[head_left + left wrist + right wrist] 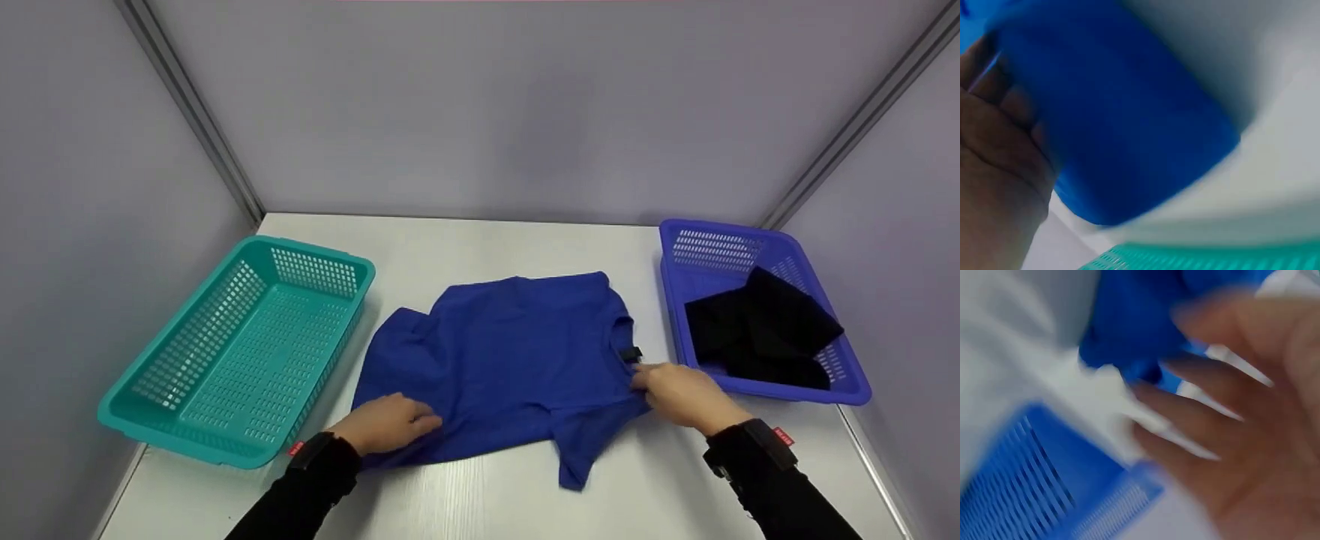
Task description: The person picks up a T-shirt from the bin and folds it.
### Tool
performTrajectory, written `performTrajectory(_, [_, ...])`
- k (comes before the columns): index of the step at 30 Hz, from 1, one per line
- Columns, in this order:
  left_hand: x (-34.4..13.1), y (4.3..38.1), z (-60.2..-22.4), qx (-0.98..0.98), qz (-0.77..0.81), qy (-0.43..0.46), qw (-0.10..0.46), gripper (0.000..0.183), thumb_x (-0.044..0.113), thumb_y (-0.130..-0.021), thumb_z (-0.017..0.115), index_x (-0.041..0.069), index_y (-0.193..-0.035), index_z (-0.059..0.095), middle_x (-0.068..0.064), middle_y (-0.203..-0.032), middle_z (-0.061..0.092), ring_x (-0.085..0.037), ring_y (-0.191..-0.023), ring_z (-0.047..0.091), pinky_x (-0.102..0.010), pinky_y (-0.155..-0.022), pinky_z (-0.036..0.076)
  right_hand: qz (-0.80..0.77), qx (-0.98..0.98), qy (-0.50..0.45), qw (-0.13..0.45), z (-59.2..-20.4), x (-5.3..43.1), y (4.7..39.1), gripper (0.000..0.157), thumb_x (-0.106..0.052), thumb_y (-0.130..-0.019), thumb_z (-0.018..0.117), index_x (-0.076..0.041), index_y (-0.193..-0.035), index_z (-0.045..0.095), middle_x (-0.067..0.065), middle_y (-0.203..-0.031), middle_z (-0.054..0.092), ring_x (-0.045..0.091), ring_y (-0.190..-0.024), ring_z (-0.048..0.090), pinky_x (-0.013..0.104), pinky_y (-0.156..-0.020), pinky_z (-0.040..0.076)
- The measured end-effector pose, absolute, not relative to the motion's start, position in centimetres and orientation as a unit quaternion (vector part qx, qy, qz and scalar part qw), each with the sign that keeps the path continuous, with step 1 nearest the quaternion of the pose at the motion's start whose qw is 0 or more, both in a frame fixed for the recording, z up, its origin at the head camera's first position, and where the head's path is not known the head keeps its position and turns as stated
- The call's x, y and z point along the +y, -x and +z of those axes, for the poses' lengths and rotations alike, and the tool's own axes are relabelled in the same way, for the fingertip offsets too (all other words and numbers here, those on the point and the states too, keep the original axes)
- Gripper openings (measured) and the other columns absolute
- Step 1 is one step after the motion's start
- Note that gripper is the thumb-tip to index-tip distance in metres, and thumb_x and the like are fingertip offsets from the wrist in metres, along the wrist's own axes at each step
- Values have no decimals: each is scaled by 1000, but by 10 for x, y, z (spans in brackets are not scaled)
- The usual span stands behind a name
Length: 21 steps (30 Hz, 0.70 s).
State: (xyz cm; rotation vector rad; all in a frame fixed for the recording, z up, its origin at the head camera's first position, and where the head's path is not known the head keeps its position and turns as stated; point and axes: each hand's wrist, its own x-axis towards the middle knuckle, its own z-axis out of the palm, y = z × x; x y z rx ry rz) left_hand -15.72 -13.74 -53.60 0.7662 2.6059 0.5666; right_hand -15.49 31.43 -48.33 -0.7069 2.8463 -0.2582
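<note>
A blue short-sleeved T-shirt [517,345] lies spread on the white table, its neckline with a dark label facing right. Over the hem end at the lower left is my left hand [394,424], fingers loosely bent; the left wrist view shows them against the blue cloth [1123,118], blurred, with no clear pinch. By the neckline and near sleeve is my right hand [686,394], its fingertips at the cloth edge. In the right wrist view its fingers [1202,410] are spread apart and blurred, with the shirt [1134,320] beyond them.
At the left stands a teal perforated basket [360,270] with nothing visible inside. A purple-blue basket [765,388] at the right holds black folded cloth [757,330]. Grey panels [480,112] wall in the table [450,502] at the back and sides.
</note>
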Motion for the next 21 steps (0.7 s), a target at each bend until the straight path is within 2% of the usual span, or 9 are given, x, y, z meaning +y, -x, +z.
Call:
performTrajectory(2, [-136, 162, -544, 935, 209, -269, 100, 16, 14, -101, 59, 8, -109, 72, -6, -100, 71, -30, -97, 67, -51, -86, 54, -110, 957, 262, 51, -500, 306, 156, 23, -1, -93, 64, -6, -112, 75, 14, -121, 73, 36, -107, 70, 52, -88, 56])
performTrajectory(4, [-135, 171, -552, 946, 190, -262, 14, 28, -2, -96, 59, 6, -122, 68, -11, -113, 68, -36, -107, 64, -52, -89, 54, -139, 950, 278, 26, -517, 299, 160, 24, -6, -98, 64, -3, -120, 71, 15, -122, 72, 36, -113, 68, 52, -94, 54])
performTrajectory(5, [-135, 177, -556, 949, 186, -255, -11, 38, -8, -93, 59, 5, -129, 65, -14, -122, 66, -40, -115, 61, -53, -95, 52, -151, 948, 278, 25, -525, 296, 161, 27, -8, -99, 64, -2, -125, 69, 16, -125, 71, 37, -117, 66, 53, -97, 53])
performTrajectory(7, [-136, 187, -563, 953, 186, -237, -28, 53, -14, -91, 58, 3, -142, 56, -17, -139, 58, -46, -131, 51, -55, -107, 45, -168, 948, 267, 30, -539, 290, 164, 34, -10, -100, 64, -1, -132, 65, 20, -135, 64, 43, -128, 58, 56, -104, 47])
performTrajectory(9, [-137, 197, -568, 959, 192, -207, -14, 62, -14, -92, 58, 5, -150, 48, -19, -151, 50, -49, -138, 44, -57, -112, 40, -178, 951, 249, 46, -550, 286, 168, 41, -11, -100, 64, -2, -140, 59, 23, -147, 54, 48, -139, 45, 61, -110, 39])
performTrajectory(12, [-140, 208, -572, 971, 180, -154, 26, 62, 0, -96, 61, 8, -155, 43, -21, -157, 43, -51, -140, 41, -60, -112, 37, -176, 953, 233, 84, -563, 282, 172, 52, -15, -102, 62, -4, -151, 48, 22, -158, 40, 52, -146, 30, 67, -114, 29])
performTrajectory(15, [-141, 213, -573, 984, 139, -96, 55, 67, 27, -98, 66, 11, -158, 39, -25, -157, 41, -53, -138, 41, -66, -108, 38, -160, 958, 207, 115, -572, 281, 172, 59, -23, -104, 61, -6, -156, 41, 21, -163, 33, 51, -149, 23, 69, -115, 24])
performTrajectory(18, [-143, 216, -572, 991, 106, -43, 66, 81, 48, -95, 66, 8, -159, 36, -29, -155, 39, -55, -136, 39, -66, -108, 36, -130, 970, 170, 115, -571, 279, 168, 61, -31, -103, 62, -4, -154, 43, 23, -161, 35, 50, -147, 29, 67, -113, 31])
performTrajectory(21, [-144, 219, -572, 992, 104, -8, 72, 93, 63, -92, 63, 3, -158, 35, -34, -154, 38, -56, -136, 38, -65, -109, 35, -89, 982, 134, 96, -565, 277, 163, 63, -37, -100, 65, -5, -151, 49, 26, -156, 41, 55, -139, 39, 66, -104, 43])
